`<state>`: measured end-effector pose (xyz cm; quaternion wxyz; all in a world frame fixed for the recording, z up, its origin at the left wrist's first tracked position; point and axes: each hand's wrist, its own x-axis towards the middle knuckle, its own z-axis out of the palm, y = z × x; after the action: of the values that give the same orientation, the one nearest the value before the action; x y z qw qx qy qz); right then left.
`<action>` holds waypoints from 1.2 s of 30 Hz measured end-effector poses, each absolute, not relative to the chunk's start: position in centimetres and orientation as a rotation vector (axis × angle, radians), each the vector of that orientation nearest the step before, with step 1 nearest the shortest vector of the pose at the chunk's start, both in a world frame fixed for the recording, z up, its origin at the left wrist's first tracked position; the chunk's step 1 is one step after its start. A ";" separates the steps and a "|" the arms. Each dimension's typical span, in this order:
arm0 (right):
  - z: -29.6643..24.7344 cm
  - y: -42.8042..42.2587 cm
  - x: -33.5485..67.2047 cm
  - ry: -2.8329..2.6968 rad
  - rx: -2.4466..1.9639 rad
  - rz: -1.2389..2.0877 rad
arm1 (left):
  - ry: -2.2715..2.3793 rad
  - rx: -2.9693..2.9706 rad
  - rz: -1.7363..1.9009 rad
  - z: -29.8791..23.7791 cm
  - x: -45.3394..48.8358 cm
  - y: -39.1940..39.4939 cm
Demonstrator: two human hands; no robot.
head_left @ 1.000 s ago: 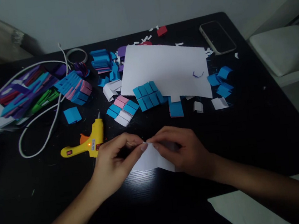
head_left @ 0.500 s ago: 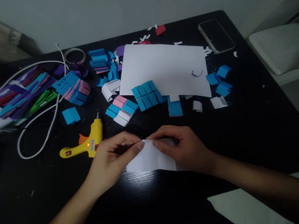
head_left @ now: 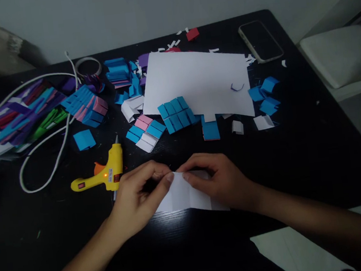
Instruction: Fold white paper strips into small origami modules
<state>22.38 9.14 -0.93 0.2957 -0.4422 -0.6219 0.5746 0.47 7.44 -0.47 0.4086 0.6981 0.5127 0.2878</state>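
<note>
Near the front edge of the black table (head_left: 315, 146), both my hands pinch the top edge of a small creased white paper piece (head_left: 187, 197). My left hand (head_left: 138, 197) grips its upper left with thumb and fingers closed. My right hand (head_left: 218, 181) holds the upper right, fingers pressed on the paper. The paper lies mostly flat on the table, showing fold lines. A yellow glue gun (head_left: 102, 175) with a lit orange light lies just left of my left hand.
A large white sheet (head_left: 200, 81) lies mid-table with folded blue, pink and white paper squares (head_left: 176, 114) along its near edge. Coloured paper strips (head_left: 31, 113) and a white cable (head_left: 43, 144) sit left. A phone (head_left: 260, 41) lies far right, a tape roll (head_left: 88, 67) at the back.
The white paper has been lowered and spread flatter on the table, showing more of its right side. Both hands stay pinched on its top edge.
</note>
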 end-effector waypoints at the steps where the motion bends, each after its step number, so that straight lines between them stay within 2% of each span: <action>1: -0.9 9.1 22.4 -1.656 -1.177 1.532 | 1.283 1.769 0.722 -0.5 0.4 7.5; 13: -1.0 9.2 22.2 -1.622 -1.190 1.550 | 1.260 1.554 0.709 -0.2 1.0 7.6; 18: -1.2 9.5 22.3 -1.448 -1.239 1.591 | 1.340 1.398 0.777 -0.3 0.7 7.9; 25: -0.6 10.3 22.5 -1.314 -1.325 1.652 | 1.514 1.420 0.832 -0.2 0.4 8.2; 36: -1.0 9.6 22.4 -1.319 -1.267 1.577 | 1.408 1.685 0.776 -0.3 0.5 7.7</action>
<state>22.37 9.61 -0.97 0.3555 -0.4905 -0.5105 0.6103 0.47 7.73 -0.34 0.3953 0.6645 0.5555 0.3060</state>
